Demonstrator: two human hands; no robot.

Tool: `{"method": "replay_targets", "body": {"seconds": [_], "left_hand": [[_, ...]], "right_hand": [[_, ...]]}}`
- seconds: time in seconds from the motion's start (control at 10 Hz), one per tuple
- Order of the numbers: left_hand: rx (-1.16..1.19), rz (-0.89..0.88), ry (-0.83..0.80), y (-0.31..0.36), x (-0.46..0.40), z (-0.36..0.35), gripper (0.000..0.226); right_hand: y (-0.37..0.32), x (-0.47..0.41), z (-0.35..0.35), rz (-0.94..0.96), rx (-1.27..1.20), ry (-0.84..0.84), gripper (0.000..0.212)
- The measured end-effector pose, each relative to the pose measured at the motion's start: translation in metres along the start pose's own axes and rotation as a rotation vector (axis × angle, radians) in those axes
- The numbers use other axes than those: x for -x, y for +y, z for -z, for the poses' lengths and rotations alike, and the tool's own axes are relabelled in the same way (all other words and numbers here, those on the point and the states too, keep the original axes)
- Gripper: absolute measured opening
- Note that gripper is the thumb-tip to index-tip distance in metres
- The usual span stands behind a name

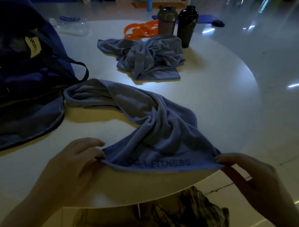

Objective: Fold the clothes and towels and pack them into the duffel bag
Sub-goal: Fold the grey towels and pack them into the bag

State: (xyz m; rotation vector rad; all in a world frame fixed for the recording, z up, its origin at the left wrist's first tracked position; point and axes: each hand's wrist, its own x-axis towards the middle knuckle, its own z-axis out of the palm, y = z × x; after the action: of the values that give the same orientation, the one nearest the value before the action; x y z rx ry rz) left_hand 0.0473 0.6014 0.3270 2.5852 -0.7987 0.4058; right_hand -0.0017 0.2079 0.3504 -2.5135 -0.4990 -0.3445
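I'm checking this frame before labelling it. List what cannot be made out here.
- Duffel bag, head view: cut off by the left edge; its inside is too dark to read.
- Near towel: start of its print lost in a fold and dim light.
- Far towel: crumpled, so its size is hidden.
- Two bottles: contents unreadable.

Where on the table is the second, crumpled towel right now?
In the head view the crumpled towel lies bunched at the far middle of the white table, touching the two dark shaker bottles behind it, with the orange bands beyond.
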Motion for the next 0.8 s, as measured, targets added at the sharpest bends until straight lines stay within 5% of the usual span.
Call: {"method": "replay_targets", "body": {"seconds": [0.1,0.3,0.4,0.6,0.8], "left_hand": [[0.133,-0.021,-0.037,-0.013,-0.015,0.017,0.020],[0.801,0.321,0.171,-0.011,-0.076,0.069,0.041],[0.773,0.302,0.320,-0.011,-0.124,0.089,0.017],[0.761,0.357,0.478,-0.021,-0.213,0.149,0.019],[0.385,0.236,0.513,-0.028,-0.251,0.205,0.023]], "right_hand": [[0.010,-0.022,0.006,-0.026,0.047,0.108,0.015],[0.005,-0.105,0.037,-0.234,-0.346,0.254,0.023],[0.000,-0.160,0.048,-0.296,-0.471,0.277,0.014],[-0.026,-0.255,0.097,-0.168,-0.363,0.428,0.019],[-0.054,-0.308,0.155,-0.059,-0.339,0.503,0.025]]}}
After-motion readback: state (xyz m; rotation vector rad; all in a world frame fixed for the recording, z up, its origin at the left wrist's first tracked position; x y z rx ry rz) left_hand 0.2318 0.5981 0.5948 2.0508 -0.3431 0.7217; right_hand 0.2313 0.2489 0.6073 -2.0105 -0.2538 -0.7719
